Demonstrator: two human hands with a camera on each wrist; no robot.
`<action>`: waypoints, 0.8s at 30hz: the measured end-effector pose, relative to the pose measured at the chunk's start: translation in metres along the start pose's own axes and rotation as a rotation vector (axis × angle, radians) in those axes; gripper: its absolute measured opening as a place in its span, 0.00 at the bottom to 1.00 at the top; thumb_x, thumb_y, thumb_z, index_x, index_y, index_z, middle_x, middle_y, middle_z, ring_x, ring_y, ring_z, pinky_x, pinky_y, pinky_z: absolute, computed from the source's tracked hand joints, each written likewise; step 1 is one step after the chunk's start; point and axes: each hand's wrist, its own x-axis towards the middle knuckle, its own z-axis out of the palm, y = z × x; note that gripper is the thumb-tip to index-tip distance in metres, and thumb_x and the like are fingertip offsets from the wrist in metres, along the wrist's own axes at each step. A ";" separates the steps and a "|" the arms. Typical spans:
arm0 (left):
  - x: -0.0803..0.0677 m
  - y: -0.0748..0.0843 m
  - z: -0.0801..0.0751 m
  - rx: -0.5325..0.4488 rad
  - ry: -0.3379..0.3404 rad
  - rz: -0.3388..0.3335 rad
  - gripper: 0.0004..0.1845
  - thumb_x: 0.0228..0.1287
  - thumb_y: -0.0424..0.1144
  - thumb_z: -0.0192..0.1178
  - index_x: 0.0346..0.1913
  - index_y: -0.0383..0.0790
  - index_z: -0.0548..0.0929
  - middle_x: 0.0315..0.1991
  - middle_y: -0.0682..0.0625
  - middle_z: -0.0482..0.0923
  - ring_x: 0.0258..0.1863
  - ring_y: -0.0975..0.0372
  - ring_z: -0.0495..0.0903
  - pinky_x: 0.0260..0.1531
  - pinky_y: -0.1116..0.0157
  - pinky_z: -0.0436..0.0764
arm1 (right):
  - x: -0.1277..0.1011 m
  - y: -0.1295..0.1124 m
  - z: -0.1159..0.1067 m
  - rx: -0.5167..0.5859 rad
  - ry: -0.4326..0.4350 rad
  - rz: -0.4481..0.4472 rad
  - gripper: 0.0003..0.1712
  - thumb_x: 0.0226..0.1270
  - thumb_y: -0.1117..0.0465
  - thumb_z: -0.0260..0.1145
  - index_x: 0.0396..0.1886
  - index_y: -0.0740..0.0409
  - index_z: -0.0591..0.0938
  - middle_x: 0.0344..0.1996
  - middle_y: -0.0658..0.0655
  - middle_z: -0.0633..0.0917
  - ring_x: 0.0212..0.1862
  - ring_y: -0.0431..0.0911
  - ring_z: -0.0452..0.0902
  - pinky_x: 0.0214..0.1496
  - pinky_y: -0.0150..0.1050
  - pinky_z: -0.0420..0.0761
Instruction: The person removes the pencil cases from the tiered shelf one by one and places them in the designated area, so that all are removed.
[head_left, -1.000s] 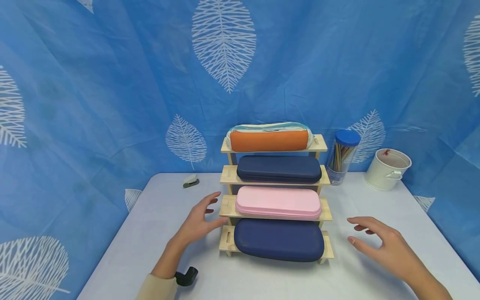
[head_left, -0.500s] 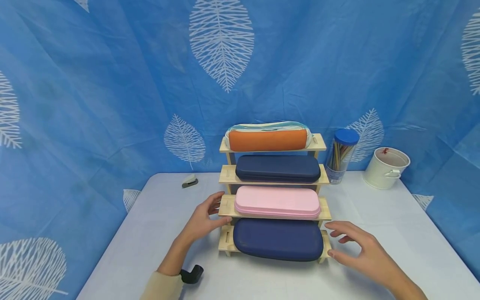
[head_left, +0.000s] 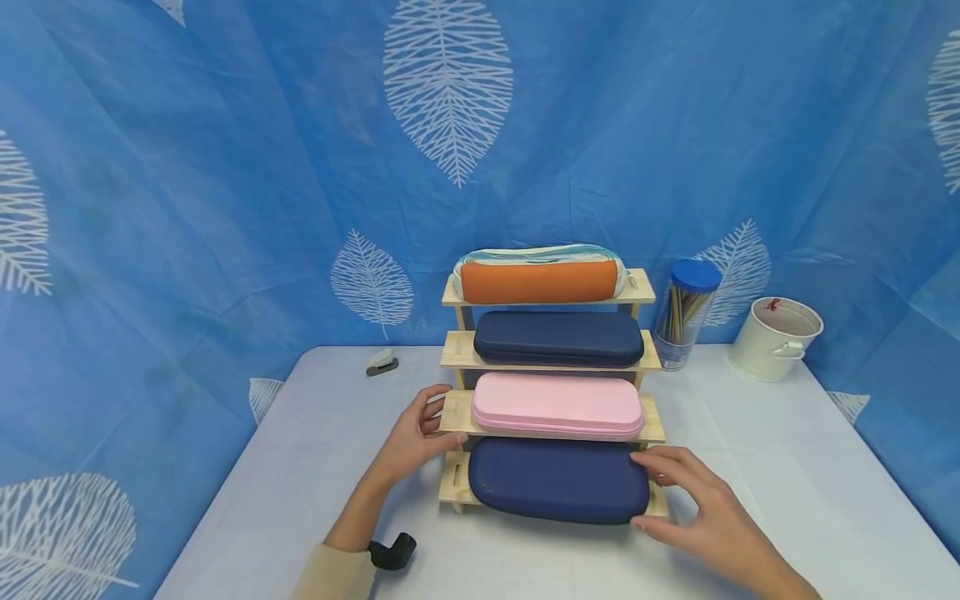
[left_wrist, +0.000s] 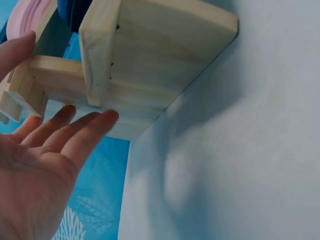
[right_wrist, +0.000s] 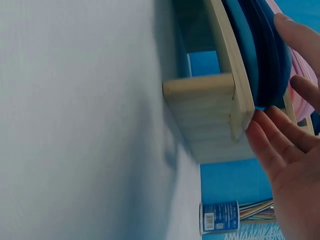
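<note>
1. Where the wooden tiered rack stands on the white surface, we see both hands at its lowest steps.
2. Our left hand is at the rack's left end, fingers fairly straight and relaxed alongside the side post; the thumb reaches toward the third shelf's end. It grasps nothing that we can make out.
3. Our right hand is at the right end of the dark blue pencil case on the bottom step. Its fingers lie along the case's end and the shelf edge, the thumb under the case's front corner; we see touch, not a closed grip.
4. That case lies flat along the bottom step, overhanging the front edge a little.
5. Above it sit a pink case, a navy case, and an orange pouch on the top step, with a striped pouch behind it.
6. To the rack's right stand a clear tube of pencils with a blue lid and a white metal pail.
7. A small stapler lies well apart to the left rear.
8. A blue leaf-print cloth hangs behind.
</note>
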 end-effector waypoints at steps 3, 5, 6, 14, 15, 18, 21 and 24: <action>-0.001 0.000 0.002 -0.015 0.007 -0.005 0.46 0.55 0.38 0.72 0.72 0.38 0.56 0.66 0.41 0.67 0.55 0.52 0.77 0.45 0.60 0.81 | -0.001 -0.002 0.003 -0.018 0.006 0.004 0.42 0.46 0.46 0.79 0.64 0.41 0.75 0.57 0.43 0.72 0.50 0.37 0.73 0.46 0.27 0.76; -0.001 0.000 0.003 -0.020 0.011 -0.002 0.46 0.55 0.39 0.72 0.72 0.38 0.56 0.66 0.41 0.67 0.55 0.52 0.77 0.45 0.60 0.81 | -0.001 -0.003 0.005 -0.049 0.010 0.019 0.42 0.45 0.43 0.79 0.63 0.38 0.75 0.58 0.43 0.72 0.53 0.36 0.71 0.49 0.22 0.72; -0.001 0.000 0.004 -0.023 0.013 0.000 0.47 0.54 0.39 0.72 0.72 0.37 0.56 0.65 0.41 0.67 0.55 0.51 0.77 0.45 0.59 0.81 | -0.002 -0.004 0.006 -0.064 0.013 0.020 0.41 0.44 0.42 0.79 0.62 0.38 0.76 0.58 0.43 0.72 0.54 0.37 0.70 0.51 0.21 0.69; -0.001 -0.001 0.003 -0.037 0.020 -0.001 0.47 0.53 0.39 0.73 0.72 0.38 0.56 0.64 0.42 0.69 0.55 0.52 0.77 0.48 0.59 0.79 | -0.004 -0.007 0.013 -0.119 0.026 0.036 0.42 0.41 0.40 0.79 0.60 0.38 0.76 0.60 0.46 0.71 0.59 0.42 0.67 0.55 0.16 0.60; -0.001 -0.001 0.003 -0.036 0.020 -0.004 0.47 0.53 0.39 0.73 0.72 0.38 0.56 0.64 0.42 0.69 0.55 0.53 0.77 0.48 0.59 0.79 | -0.004 -0.008 0.014 -0.122 0.029 0.045 0.43 0.40 0.40 0.80 0.60 0.38 0.76 0.60 0.46 0.70 0.59 0.42 0.68 0.55 0.15 0.59; 0.000 -0.003 0.003 -0.038 0.017 -0.007 0.47 0.54 0.38 0.73 0.72 0.40 0.56 0.65 0.42 0.68 0.55 0.53 0.77 0.48 0.59 0.79 | -0.004 -0.013 0.016 -0.146 0.031 0.061 0.42 0.38 0.40 0.81 0.58 0.39 0.76 0.61 0.45 0.70 0.59 0.43 0.68 0.55 0.16 0.60; 0.000 -0.004 0.003 -0.051 0.014 -0.011 0.46 0.55 0.36 0.72 0.73 0.40 0.56 0.65 0.42 0.68 0.55 0.52 0.77 0.49 0.58 0.79 | -0.004 -0.017 0.018 -0.173 0.012 0.086 0.40 0.38 0.37 0.79 0.54 0.42 0.77 0.62 0.47 0.69 0.59 0.44 0.68 0.55 0.29 0.72; 0.000 -0.004 0.003 -0.064 0.011 -0.021 0.46 0.56 0.35 0.71 0.73 0.40 0.55 0.65 0.41 0.67 0.56 0.52 0.76 0.49 0.58 0.78 | -0.003 -0.021 0.018 -0.179 -0.029 0.125 0.40 0.40 0.32 0.76 0.51 0.44 0.76 0.63 0.50 0.70 0.60 0.47 0.69 0.52 0.47 0.77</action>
